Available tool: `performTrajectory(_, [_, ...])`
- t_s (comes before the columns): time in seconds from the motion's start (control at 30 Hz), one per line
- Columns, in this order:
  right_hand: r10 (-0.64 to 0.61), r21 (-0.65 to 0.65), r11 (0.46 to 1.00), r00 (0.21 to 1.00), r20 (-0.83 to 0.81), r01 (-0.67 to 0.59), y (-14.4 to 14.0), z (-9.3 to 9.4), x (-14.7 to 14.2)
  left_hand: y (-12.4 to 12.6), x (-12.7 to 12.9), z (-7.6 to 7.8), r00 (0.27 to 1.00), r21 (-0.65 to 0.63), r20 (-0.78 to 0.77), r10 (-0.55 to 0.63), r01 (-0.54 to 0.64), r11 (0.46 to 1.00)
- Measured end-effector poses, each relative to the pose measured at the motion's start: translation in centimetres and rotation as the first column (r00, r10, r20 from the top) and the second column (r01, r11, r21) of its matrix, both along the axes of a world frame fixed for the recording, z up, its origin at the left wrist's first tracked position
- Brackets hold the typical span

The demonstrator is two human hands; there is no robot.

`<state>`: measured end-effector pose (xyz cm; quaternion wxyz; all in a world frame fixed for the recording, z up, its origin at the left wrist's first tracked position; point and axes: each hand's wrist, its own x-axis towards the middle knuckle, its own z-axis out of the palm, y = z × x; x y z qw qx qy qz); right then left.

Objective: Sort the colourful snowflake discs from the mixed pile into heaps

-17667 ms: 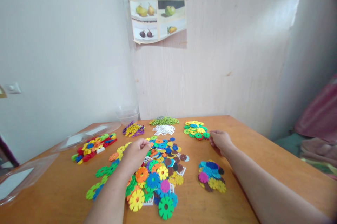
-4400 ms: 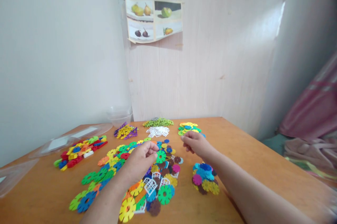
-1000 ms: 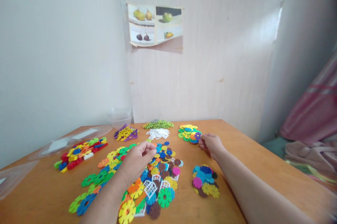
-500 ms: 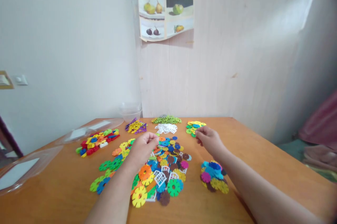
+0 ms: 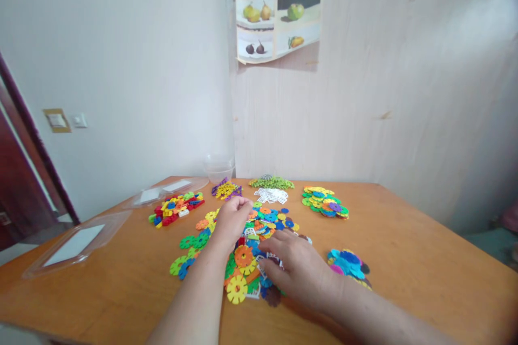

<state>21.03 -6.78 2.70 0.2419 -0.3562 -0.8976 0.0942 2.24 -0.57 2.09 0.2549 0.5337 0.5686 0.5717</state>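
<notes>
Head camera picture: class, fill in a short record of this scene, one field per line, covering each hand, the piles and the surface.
Left hand: fingers bunched at the far edge of the central mixed pile; whether they hold a piece cannot be told.
Right hand: palm down, fingers spread, resting on the near part of that pile.
Sorted piles: small discs at far right; larger discs at near right; white window pieces; green pieces; brick pieces at left.
Containers: clear tub; clear lids.
Surface: wooden table.
</notes>
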Motion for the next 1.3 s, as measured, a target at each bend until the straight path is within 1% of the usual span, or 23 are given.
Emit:
performTrajectory(0.27, [-0.102, 0.012, 0.995, 0.988, 0.119, 0.101, 0.3, -1.0, -3.5, 0.8, -0.5, -0.5, 0.996, 0.003, 0.083, 0.025, -0.025, 1.000])
performTrajectory(0.4, [-0.127, 0.044, 0.992, 0.977, 0.174, 0.121, 0.6, -1.2, -4.8, 1.2, -0.9, -0.8, 0.992, 0.003, 0.112, 0.053, -0.053, 0.999])
performTrajectory(0.53, [-0.147, 0.029, 0.989, 0.973, 0.179, 0.144, 1.1, -1.5, -5.2, 1.6, -1.2, -1.0, 0.991, -0.002, 0.110, 0.076, -0.076, 0.997])
performTrajectory(0.7, [-0.210, 0.003, 0.977, 0.964, 0.160, 0.212, 1.8, -1.5, -4.4, 2.0, -1.2, -1.3, 0.995, 0.001, 0.058, 0.080, -0.081, 0.997])
performTrajectory(0.83, [-0.243, -0.008, 0.969, 0.961, 0.133, 0.246, 2.5, -1.2, -3.1, 2.1, -1.2, -1.6, 0.996, 0.017, -0.034, 0.086, -0.085, 0.996])
performTrajectory(0.93, [-0.246, -0.023, 0.969, 0.968, 0.055, 0.247, 3.6, -1.2, -1.6, 2.0, -1.3, -1.7, 0.989, 0.029, -0.117, 0.093, -0.090, 0.995])
performTrajectory(1.03, [-0.273, -0.116, 0.957, 0.960, -0.067, 0.265, 5.7, -1.3, 0.4, 2.0, -1.4, -1.7, 0.978, 0.042, -0.191, 0.090, -0.083, 0.996])
performTrajectory(1.1, [-0.351, -0.200, 0.926, 0.924, -0.149, 0.320, 7.7, -1.4, 2.2, 2.0, -1.3, -1.8, 0.970, 0.050, -0.227, 0.083, -0.073, 0.996])
performTrajectory(1.17, [-0.456, -0.218, 0.883, 0.868, -0.195, 0.415, 9.9, -1.4, 4.3, 2.1, -1.3, -1.8, 0.964, 0.054, -0.253, 0.079, -0.068, 0.996])
performTrajectory(1.23, [-0.551, -0.197, 0.832, 0.814, -0.184, 0.519, 12.1, -1.3, 6.8, 2.1, -1.3, -1.8, 0.960, 0.053, -0.269, 0.082, -0.070, 0.996])
performTrajectory(1.3, [-0.643, -0.191, 0.763, 0.755, -0.129, 0.617, 14.0, -1.2, 9.2, 2.0, -1.2, -1.7, 0.956, 0.048, -0.280, 0.089, -0.078, 0.996])
